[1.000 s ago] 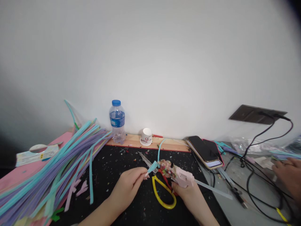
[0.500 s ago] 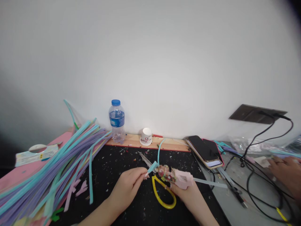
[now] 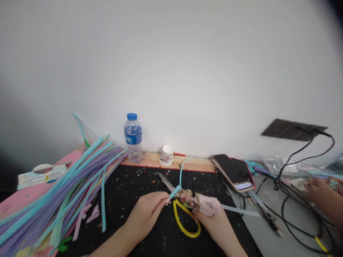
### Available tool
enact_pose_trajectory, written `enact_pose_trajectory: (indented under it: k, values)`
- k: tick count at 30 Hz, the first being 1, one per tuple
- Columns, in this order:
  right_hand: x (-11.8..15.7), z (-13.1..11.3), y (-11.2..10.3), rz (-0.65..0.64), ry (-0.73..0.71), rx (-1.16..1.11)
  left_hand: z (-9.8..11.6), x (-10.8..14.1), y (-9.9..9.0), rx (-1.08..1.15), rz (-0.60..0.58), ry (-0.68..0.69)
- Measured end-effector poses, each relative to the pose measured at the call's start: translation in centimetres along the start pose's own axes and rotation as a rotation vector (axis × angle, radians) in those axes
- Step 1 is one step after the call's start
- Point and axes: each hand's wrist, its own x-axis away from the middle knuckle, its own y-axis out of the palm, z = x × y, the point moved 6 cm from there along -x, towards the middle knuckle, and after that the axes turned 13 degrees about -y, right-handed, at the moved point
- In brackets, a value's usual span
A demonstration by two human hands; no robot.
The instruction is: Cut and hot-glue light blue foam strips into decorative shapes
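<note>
My left hand [image 3: 150, 210] pinches a short light-blue fuzzy strip [image 3: 174, 192] between thumb and fingers; a small pale pink bit shows at the fingertips. Wrapped round a pink glue gun [image 3: 207, 205] is my right hand [image 3: 210, 225]. The gun's nozzle end, crusted with coloured scraps, points left and is close to the blue strip; whether they touch I cannot tell. A pale stick extends from the gun's back. Beneath both hands, scissors [image 3: 190, 233] with yellow handles lie on the black mat [image 3: 150, 242], partly hidden by the strip and gun.
Many pastel fuzzy stems [image 3: 80, 178] are heaped at left, beside a tape roll [image 3: 43, 168]. A bottle [image 3: 133, 137] and paper cup [image 3: 167, 155] stand along the wall. Phones [image 3: 234, 171] and black cables [image 3: 285, 207] lie at right, near another person's hand [image 3: 325, 196].
The blue strip in my left hand has tilted slightly lower. My right hand and the glue gun have shifted only a little. The other person's hand has moved slightly.
</note>
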Motion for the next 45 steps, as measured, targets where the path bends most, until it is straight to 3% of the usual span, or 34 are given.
enact_pose_trajectory:
  k: [7,19,45]
  values:
    - [-0.1,-0.4,0.3,-0.062,-0.026,-0.026,0.1,0.0,0.0,-0.004,0.005,0.013]
    - [0.0,0.1,0.2,-0.041,-0.025,0.109,0.2,0.1,0.1,0.005,-0.029,-0.006]
    - [0.1,0.4,0.3,-0.056,0.005,0.001,0.1,-0.3,-0.3,0.028,-0.003,-0.040]
